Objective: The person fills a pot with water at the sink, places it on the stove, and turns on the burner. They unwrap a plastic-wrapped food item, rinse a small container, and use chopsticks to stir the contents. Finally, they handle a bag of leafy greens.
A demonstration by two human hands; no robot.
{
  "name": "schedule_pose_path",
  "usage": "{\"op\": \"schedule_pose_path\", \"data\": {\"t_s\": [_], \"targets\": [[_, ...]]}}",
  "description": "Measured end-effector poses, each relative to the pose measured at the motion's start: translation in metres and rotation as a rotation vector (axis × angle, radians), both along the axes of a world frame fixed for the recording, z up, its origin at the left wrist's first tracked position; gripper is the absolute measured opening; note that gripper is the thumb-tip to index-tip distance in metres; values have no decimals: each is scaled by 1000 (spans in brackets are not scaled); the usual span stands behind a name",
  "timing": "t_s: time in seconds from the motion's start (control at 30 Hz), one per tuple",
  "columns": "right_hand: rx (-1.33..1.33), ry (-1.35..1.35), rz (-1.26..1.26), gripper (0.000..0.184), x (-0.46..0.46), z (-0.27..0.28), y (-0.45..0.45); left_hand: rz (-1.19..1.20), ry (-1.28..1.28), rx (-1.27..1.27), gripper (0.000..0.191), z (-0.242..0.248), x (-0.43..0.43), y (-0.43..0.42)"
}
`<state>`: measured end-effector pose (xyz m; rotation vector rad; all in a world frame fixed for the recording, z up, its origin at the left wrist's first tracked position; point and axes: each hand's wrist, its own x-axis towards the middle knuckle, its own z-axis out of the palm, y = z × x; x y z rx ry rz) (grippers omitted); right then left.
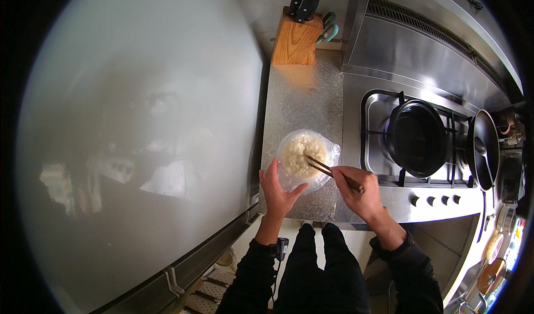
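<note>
A round clear plastic bowl (282,173) stands on the counter with cooked white rice (301,150) in it. Crumpled clear plastic film (335,152) lies about its right and lower sides. My right hand (358,193) grips a pair of dark chopsticks (320,165), whose tips are in the rice. My left hand (282,191) is at the bowl's lower left rim with fingers and thumb spread; whether the fingertips touch the bowl cannot be told.
The stone counter (306,105) bears a wooden knife block (298,43) with black-handled knives and teal-handled scissors (329,31). To the right, a black pot (418,139) and a frying pan (483,147) with a ladle stand on the gas hob (373,147). A large pale glossy surface (146,126) borders the left.
</note>
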<state>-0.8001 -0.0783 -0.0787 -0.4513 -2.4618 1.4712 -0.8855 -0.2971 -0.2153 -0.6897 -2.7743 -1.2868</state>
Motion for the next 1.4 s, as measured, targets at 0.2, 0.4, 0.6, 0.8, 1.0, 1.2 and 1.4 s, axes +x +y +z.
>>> {"op": "schedule_pose_path", "data": {"t_s": [0.2, 0.4, 0.6, 0.8, 1.0, 1.2, 1.4], "targets": [[-103, 27, -29, 15, 6, 19, 7, 15, 19, -1, 116, -2, 1, 1], [18, 70, 1, 13, -17, 10, -19, 7, 24, 28, 116, -5, -1, -1], [-66, -18, -96, 10, 11, 19, -15, -6, 100, 5, 114, -16, -1, -4], [54, 51, -122, 18, 18, -17, -45, -28, 73, -38, 115, -9, -10, -9], [-187, -72, -308, 54, 50, -53, -69, -29, 42, 30, 100, 6, -4, -12], [-129, -320, -331, 48, 151, -70, -31, 9, 173, 208, 49, 7, 79, -16], [-98, -508, -327, 38, 283, -85, 13, -468, -243, 260, 33, 34, 206, 94]]}}
